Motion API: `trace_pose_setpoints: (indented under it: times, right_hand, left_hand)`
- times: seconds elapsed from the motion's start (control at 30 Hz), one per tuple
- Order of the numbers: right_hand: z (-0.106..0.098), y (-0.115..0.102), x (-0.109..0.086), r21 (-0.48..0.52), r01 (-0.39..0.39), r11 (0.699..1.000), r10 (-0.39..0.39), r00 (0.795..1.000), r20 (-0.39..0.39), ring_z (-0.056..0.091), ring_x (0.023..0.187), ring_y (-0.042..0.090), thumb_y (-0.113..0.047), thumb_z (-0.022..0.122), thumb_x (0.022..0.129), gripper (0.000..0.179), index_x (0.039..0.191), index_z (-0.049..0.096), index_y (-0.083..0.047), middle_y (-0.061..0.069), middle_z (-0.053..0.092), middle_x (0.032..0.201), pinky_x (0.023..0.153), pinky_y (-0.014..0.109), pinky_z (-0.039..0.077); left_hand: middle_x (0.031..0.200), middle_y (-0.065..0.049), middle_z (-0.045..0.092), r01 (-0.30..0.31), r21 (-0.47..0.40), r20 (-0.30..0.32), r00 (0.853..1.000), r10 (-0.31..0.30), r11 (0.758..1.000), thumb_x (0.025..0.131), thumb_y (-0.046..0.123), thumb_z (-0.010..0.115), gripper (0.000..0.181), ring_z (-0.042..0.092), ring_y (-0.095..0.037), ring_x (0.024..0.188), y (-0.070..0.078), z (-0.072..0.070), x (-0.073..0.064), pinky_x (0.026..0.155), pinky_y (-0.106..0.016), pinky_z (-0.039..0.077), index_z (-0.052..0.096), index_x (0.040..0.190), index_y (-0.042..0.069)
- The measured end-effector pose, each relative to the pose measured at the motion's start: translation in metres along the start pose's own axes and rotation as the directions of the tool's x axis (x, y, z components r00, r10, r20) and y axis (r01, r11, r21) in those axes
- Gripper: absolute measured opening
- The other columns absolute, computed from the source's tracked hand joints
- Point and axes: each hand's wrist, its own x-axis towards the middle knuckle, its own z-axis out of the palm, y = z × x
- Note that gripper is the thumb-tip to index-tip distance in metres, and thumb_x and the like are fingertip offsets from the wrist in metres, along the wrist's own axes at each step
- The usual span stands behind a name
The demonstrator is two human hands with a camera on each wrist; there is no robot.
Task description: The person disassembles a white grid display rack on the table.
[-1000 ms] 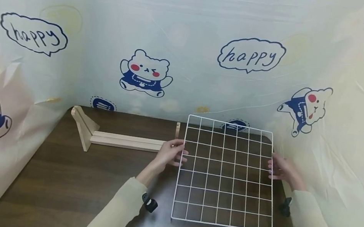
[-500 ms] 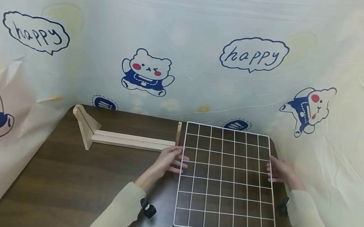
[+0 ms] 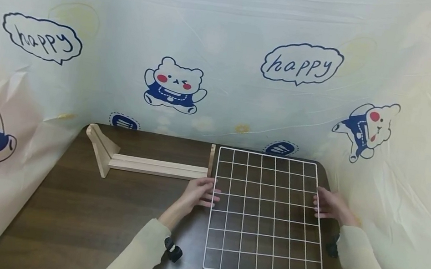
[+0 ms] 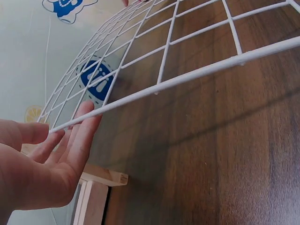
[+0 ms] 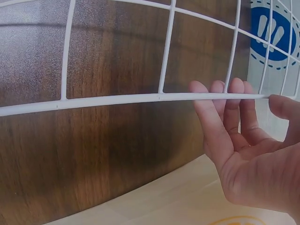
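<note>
A white wire grid panel (image 3: 260, 199) spans between my two hands over the right part of the table. My left hand (image 3: 196, 192) holds its left edge, thumb on the rim wire and fingers underneath, as the left wrist view shows of that hand (image 4: 51, 164). At the opposite edge my right hand (image 3: 333, 205) pinches the rim; in the right wrist view the hand's (image 5: 253, 150) fingertips reach below the wire. Shadows of the wires fall on the wood, with a gap under the panel near the hands. Whether its near edge touches the table I cannot tell.
A pale wooden stand with a long crossbar (image 3: 159, 168) lies at the back of the dark wooden table (image 3: 76, 211). Its triangular left end (image 3: 101, 150) and right upright (image 3: 211, 159) rise there, the upright close to the panel. A printed curtain (image 3: 228, 40) encloses the back and sides.
The grid panel has come down, its far edge dropping from against the curtain to the table's back edge. Lately it has shifted slightly left. Both hands lowered with it, keeping their hold.
</note>
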Motion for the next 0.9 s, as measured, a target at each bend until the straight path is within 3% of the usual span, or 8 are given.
trace_pose_setpoints:
  times: [0.17, 0.3, 0.5, 0.7, 0.9]
  right_hand:
    - [0.002, 0.002, -0.001, -0.008, -0.013, 1.0, 0.013, 1.0, 0.002, 0.062, 0.073, 0.021, -0.033, 0.03, 0.105, 0.047, 0.106, 0.056, 0.006, 0.005, 0.061, 0.083, 0.076, 0.043, 0.059]
    - [0.002, 0.004, 0.0, -0.007, -0.017, 1.0, 0.017, 1.0, 0.015, 0.062, 0.073, 0.021, -0.027, 0.031, 0.104, 0.042, 0.106, 0.056, 0.006, 0.005, 0.062, 0.083, 0.076, 0.043, 0.059]
    - [0.001, 0.008, 0.003, 0.025, -0.036, 0.999, 0.035, 0.998, 0.046, 0.063, 0.072, 0.021, -0.017, 0.033, 0.101, 0.032, 0.105, 0.056, 0.006, 0.005, 0.062, 0.082, 0.075, 0.042, 0.059]
    - [0.0, 0.011, 0.005, 0.043, -0.045, 0.998, 0.043, 0.997, 0.056, 0.064, 0.072, 0.021, -0.014, 0.036, 0.102, 0.029, 0.106, 0.055, 0.007, 0.006, 0.063, 0.083, 0.076, 0.042, 0.059]
    - [0.003, 0.017, 0.009, 0.067, -0.058, 0.996, 0.056, 0.998, 0.026, 0.064, 0.068, 0.022, -0.013, 0.04, 0.102, 0.027, 0.106, 0.055, 0.01, 0.008, 0.065, 0.081, 0.075, 0.043, 0.059]
  left_hand:
    - [0.108, -0.025, 0.067, 0.013, 0.006, -0.023, 1.0, -0.013, 1.0, 0.095, 0.001, 0.056, 0.046, 0.069, -0.037, 0.09, -0.004, 0.0, 0.001, 0.071, -0.042, 0.059, 0.044, 0.139, -0.003]
    - [0.107, -0.024, 0.068, 0.002, 0.033, -0.032, 0.999, -0.001, 0.999, 0.091, -0.006, 0.056, 0.05, 0.069, -0.037, 0.09, -0.006, 0.001, 0.001, 0.067, -0.038, 0.06, 0.043, 0.139, -0.004]
    - [0.111, -0.029, 0.064, -0.001, 0.044, -0.031, 1.0, 0.002, 0.999, 0.091, -0.008, 0.054, 0.049, 0.067, -0.04, 0.092, -0.005, 0.0, -0.001, 0.061, -0.033, 0.06, 0.044, 0.138, -0.005]
    - [0.107, -0.025, 0.067, 0.008, 0.032, -0.064, 0.998, -0.006, 0.999, 0.09, -0.008, 0.056, 0.047, 0.07, -0.035, 0.086, -0.012, 0.001, 0.001, 0.06, -0.032, 0.06, 0.047, 0.136, -0.004]
    - [0.107, -0.028, 0.066, 0.016, 0.044, -0.089, 0.996, -0.012, 0.999, 0.091, -0.008, 0.056, 0.047, 0.071, -0.03, 0.079, -0.015, 0.004, 0.002, 0.061, -0.034, 0.06, 0.046, 0.137, -0.005]
